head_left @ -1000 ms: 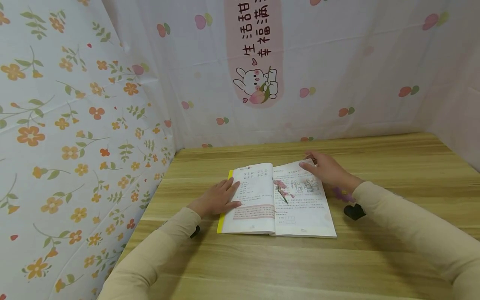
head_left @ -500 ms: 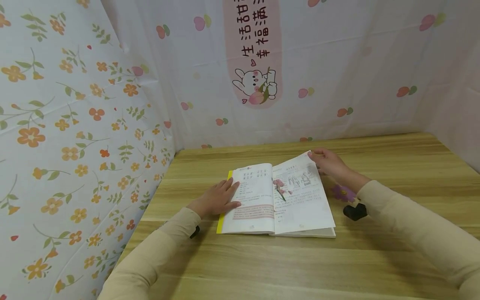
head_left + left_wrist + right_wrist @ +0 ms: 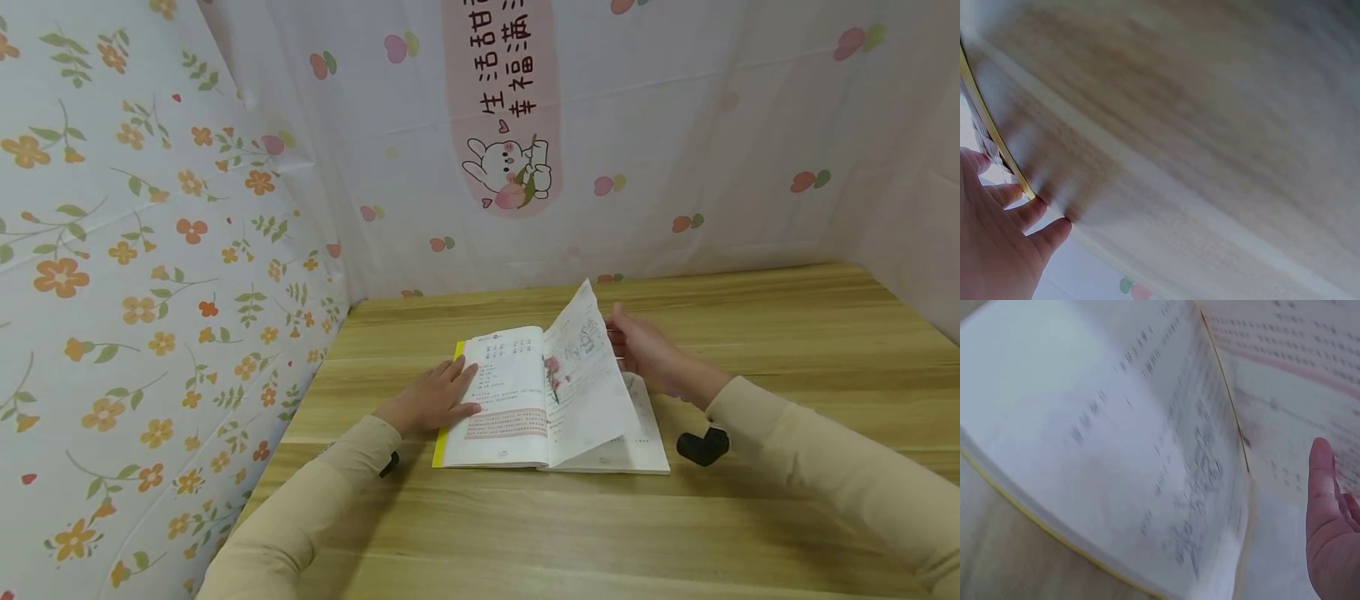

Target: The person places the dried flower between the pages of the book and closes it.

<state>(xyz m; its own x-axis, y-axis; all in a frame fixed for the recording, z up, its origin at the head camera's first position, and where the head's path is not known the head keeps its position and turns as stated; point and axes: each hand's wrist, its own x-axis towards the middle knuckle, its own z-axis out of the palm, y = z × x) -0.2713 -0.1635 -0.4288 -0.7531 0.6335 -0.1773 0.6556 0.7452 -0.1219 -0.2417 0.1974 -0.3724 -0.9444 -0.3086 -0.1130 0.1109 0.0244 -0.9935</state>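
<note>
An open book (image 3: 506,392) with a yellow cover edge lies on the table. My left hand (image 3: 435,396) rests on its left side, fingers spread over the page edge; the left wrist view shows those fingertips (image 3: 1050,237) beside the yellow edge. One leaf (image 3: 588,387), printed with a drawing and pink flowers, stands raised and tilted leftward from the right half. Beside its outer edge is my right hand (image 3: 648,350), its fingers partly hidden behind the leaf. In the right wrist view the thumb (image 3: 1321,481) is straight in front of a printed page, with no visible pinch.
The wooden table (image 3: 480,533) extends around the book. Behind it hangs a white cloth (image 3: 645,108) with a rabbit print, and a flowered cloth (image 3: 150,333) hangs on the left. A dark object (image 3: 702,447) shows under the right wrist.
The right hand lifted the leaf by its far corner and the leaf has swung up and leftward, out of the pinch. The left hand has stayed in place.
</note>
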